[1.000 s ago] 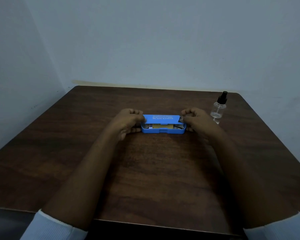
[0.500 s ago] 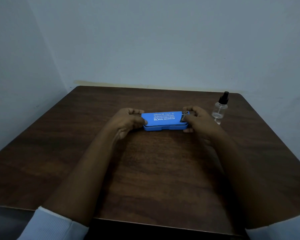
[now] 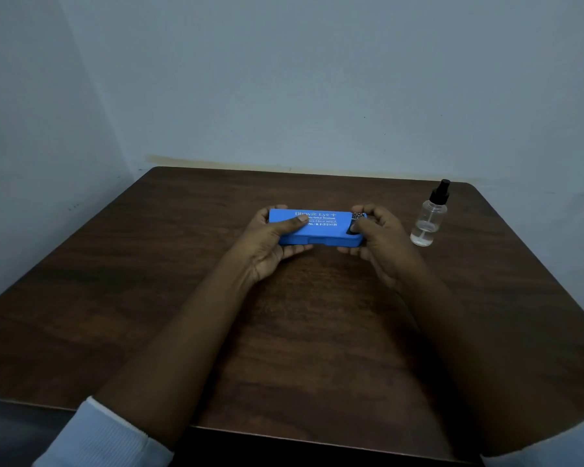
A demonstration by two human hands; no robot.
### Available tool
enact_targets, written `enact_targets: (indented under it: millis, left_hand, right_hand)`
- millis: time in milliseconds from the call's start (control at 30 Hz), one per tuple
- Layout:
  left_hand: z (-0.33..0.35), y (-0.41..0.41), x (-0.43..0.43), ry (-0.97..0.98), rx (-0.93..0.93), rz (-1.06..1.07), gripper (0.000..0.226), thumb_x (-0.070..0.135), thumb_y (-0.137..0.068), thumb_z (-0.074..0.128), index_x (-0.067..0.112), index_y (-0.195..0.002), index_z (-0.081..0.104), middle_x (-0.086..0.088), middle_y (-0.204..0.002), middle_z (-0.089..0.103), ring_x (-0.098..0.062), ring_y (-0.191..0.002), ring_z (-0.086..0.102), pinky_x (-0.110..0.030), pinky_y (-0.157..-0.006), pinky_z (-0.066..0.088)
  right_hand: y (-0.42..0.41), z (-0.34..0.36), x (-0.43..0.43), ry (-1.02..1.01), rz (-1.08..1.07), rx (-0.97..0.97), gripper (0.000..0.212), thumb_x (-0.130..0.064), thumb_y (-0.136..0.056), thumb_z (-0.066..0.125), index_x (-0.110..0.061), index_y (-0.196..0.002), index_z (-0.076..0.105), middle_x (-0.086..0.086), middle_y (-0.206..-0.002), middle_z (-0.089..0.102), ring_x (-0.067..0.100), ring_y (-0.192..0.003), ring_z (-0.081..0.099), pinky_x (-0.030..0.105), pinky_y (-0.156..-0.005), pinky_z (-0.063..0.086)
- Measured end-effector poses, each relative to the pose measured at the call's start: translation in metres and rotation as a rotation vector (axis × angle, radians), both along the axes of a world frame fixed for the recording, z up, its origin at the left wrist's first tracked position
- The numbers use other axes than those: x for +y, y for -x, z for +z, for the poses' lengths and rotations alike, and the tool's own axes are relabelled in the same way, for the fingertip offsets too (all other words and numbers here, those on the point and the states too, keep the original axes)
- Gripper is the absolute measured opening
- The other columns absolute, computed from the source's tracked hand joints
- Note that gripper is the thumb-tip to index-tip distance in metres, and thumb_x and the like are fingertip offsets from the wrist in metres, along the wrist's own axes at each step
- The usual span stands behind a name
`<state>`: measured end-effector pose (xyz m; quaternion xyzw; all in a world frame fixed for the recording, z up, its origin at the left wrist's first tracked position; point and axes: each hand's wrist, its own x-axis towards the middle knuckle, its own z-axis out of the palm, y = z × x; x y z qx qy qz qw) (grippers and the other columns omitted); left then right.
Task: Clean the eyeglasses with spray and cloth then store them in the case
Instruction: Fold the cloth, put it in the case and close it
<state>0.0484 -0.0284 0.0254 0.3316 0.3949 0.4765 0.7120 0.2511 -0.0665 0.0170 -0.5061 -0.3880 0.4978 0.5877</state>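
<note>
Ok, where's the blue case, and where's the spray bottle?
blue case (image 3: 321,231), head view, on the middle of its closed lid.
spray bottle (image 3: 429,220), head view, on its clear body.

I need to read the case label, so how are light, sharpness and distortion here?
Head view: dim, even, bluish light, no glare on the blue case; its large white lettering is legible, the smaller lines soft; the spray bottle shows faint highlights; wide-angle stretch pulls the table toward the lower corners.
</note>
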Motion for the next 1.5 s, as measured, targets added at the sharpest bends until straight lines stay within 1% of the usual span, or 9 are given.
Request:
enact_targets:
  millis: [167, 233, 400, 900, 1100, 1233, 1300, 1433, 1500]
  left_hand:
    - [0.000, -0.002, -0.003, -0.035, 0.011, -0.002, 0.044, -0.007, -0.087, 0.078, 0.019, -0.115, 0.056, -0.016, -0.131, 0.060, -0.034, -0.104, 0.071, -0.047, -0.071, 0.067]
    - [-0.001, -0.004, -0.005, -0.049, 0.009, -0.008, 0.045, -0.007, -0.087, 0.078, 0.019, -0.116, 0.056, -0.014, -0.130, 0.060, -0.032, -0.102, 0.072, -0.046, -0.070, 0.067]
    - [-0.002, -0.004, -0.003, -0.059, 0.001, -0.008, 0.050, -0.007, -0.084, 0.080, 0.016, -0.121, 0.058, -0.015, -0.132, 0.060, -0.032, -0.104, 0.073, -0.043, -0.068, 0.066]
    - [-0.003, 0.000, 0.001, -0.041, -0.001, -0.021, 0.047, -0.008, -0.084, 0.079, 0.015, -0.119, 0.058, -0.018, -0.132, 0.061, -0.034, -0.108, 0.072, -0.045, -0.073, 0.067]
    - [-0.006, 0.001, 0.012, -0.009, 0.090, 0.046, 0.048, 0.005, -0.088, 0.080, 0.014, -0.131, 0.062, -0.011, -0.126, 0.067, -0.022, -0.102, 0.070, -0.034, -0.061, 0.064]
    - [-0.014, 0.001, 0.019, -0.117, 0.224, 0.204, 0.076, 0.015, -0.082, 0.089, 0.011, -0.147, 0.051, -0.008, -0.137, 0.063, -0.026, -0.121, 0.065, -0.047, -0.100, 0.059]
    - [-0.014, 0.003, 0.023, -0.169, 0.260, 0.232, 0.074, 0.015, -0.077, 0.093, 0.006, -0.141, 0.056, -0.011, -0.132, 0.069, -0.026, -0.117, 0.070, -0.046, -0.102, 0.059]
    - [-0.010, 0.005, 0.034, -0.223, 0.360, 0.231, 0.036, 0.019, -0.076, 0.093, 0.016, -0.106, 0.073, -0.004, -0.105, 0.078, -0.010, -0.085, 0.078, -0.026, -0.070, 0.064]
    - [-0.009, 0.004, 0.042, -0.238, 0.430, 0.254, 0.030, 0.023, -0.077, 0.093, 0.018, -0.100, 0.073, -0.002, -0.102, 0.078, -0.014, -0.089, 0.077, -0.028, -0.073, 0.064]
  right_hand:
    - [0.004, 0.001, -0.003, 0.036, 0.044, 0.118, 0.020, -0.002, -0.100, 0.051, -0.017, -0.111, 0.057, 0.017, -0.129, 0.057, 0.039, -0.108, 0.070, 0.038, -0.066, 0.063]
    - [0.006, 0.000, -0.004, 0.028, 0.060, 0.154, 0.019, -0.006, -0.100, 0.061, -0.017, -0.114, 0.056, 0.019, -0.129, 0.057, 0.037, -0.106, 0.070, 0.040, -0.067, 0.064]
    - [0.007, -0.002, -0.005, -0.001, 0.067, 0.160, 0.043, -0.010, -0.089, 0.081, -0.016, -0.123, 0.056, 0.017, -0.131, 0.060, 0.030, -0.103, 0.076, 0.042, -0.072, 0.065]
    - [0.007, -0.003, -0.004, -0.037, 0.067, 0.158, 0.045, -0.006, -0.086, 0.081, -0.014, -0.123, 0.058, 0.017, -0.130, 0.061, 0.025, -0.097, 0.079, 0.038, -0.072, 0.065]
    - [0.004, -0.005, 0.000, 0.007, 0.029, 0.185, 0.048, -0.009, -0.092, 0.077, -0.015, -0.133, 0.054, 0.014, -0.132, 0.056, 0.031, -0.110, 0.072, 0.037, -0.070, 0.065]
    - [0.002, -0.006, 0.009, 0.043, -0.023, 0.176, 0.043, -0.009, -0.098, 0.071, -0.013, -0.136, 0.052, 0.015, -0.133, 0.059, 0.032, -0.113, 0.072, 0.036, -0.071, 0.065]
    - [0.002, -0.005, 0.016, 0.043, -0.072, 0.097, 0.044, -0.010, -0.098, 0.072, -0.014, -0.138, 0.053, 0.012, -0.131, 0.062, 0.028, -0.112, 0.072, 0.038, -0.079, 0.066]
    - [0.003, -0.005, 0.031, -0.005, -0.183, -0.122, 0.052, -0.018, -0.095, 0.078, -0.010, -0.142, 0.058, 0.005, -0.125, 0.069, 0.017, -0.107, 0.068, 0.029, -0.076, 0.057]
    - [0.004, -0.005, 0.039, -0.042, -0.207, -0.197, 0.045, -0.020, -0.094, 0.079, -0.008, -0.135, 0.065, -0.002, -0.112, 0.072, 0.013, -0.102, 0.069, 0.027, -0.078, 0.056]
